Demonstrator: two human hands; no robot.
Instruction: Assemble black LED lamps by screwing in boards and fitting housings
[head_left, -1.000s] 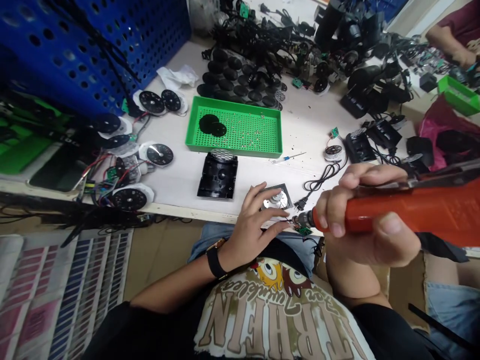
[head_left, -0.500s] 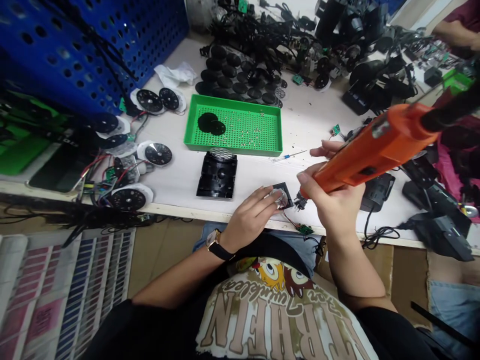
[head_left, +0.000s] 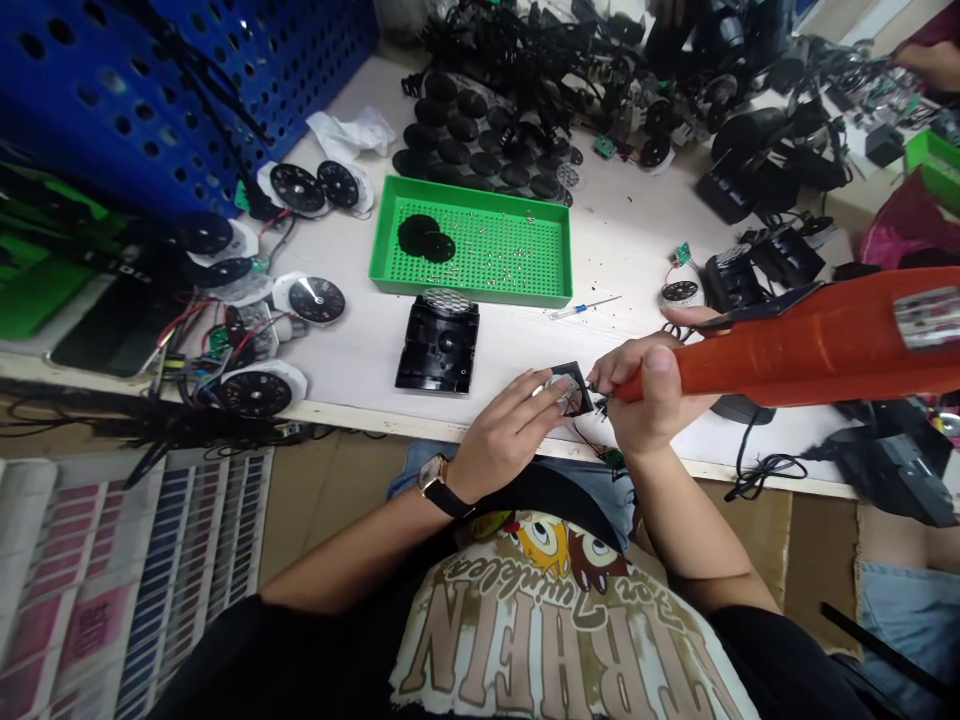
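"Left grip point(head_left: 506, 430)?"

"Closed on a small black plate point(head_left: 577, 400), just below the green tray point(head_left: 469, 295)."

"Right grip point(head_left: 645, 390)?"

"Clenched round an orange electric screwdriver point(head_left: 787, 345), tip at the plate; loose screws point(head_left: 487, 255) remain in the tray."

The right grip point(head_left: 651, 385) holds an orange-red tool point(head_left: 817, 345) with a silver band, and the left grip point(head_left: 506, 430) holds a black-and-silver part point(head_left: 568, 390). Beyond the grips lie a green tray point(head_left: 470, 240) with a grid of holes, a blue crate point(head_left: 187, 90) dotted with round holes, and black dials point(head_left: 316, 300) with white ticks. Below the grips, a cream shirt point(head_left: 547, 640) shows brown lettering and a yellow-and-brown cartoon.
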